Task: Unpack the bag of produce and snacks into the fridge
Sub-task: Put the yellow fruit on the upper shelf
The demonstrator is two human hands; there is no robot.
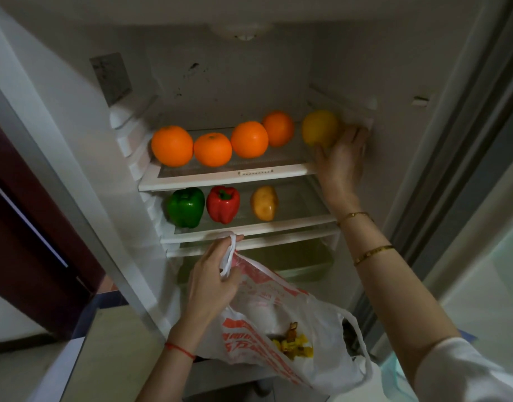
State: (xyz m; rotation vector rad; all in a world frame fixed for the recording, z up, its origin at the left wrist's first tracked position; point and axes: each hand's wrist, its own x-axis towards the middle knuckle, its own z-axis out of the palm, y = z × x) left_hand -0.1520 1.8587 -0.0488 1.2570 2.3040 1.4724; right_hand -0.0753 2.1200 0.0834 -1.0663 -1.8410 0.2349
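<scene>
Right hand (343, 158) holds lemon (319, 127) at top shelf (220, 178) right edge, should rest it flat; left hand (211, 274) grips bag (278, 314).

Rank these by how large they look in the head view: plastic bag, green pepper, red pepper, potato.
1. plastic bag, largest, though nearest the camera.
2. green pepper.
3. red pepper, close to the green; too alike to rank firmly.
4. potato, smallest.
</scene>
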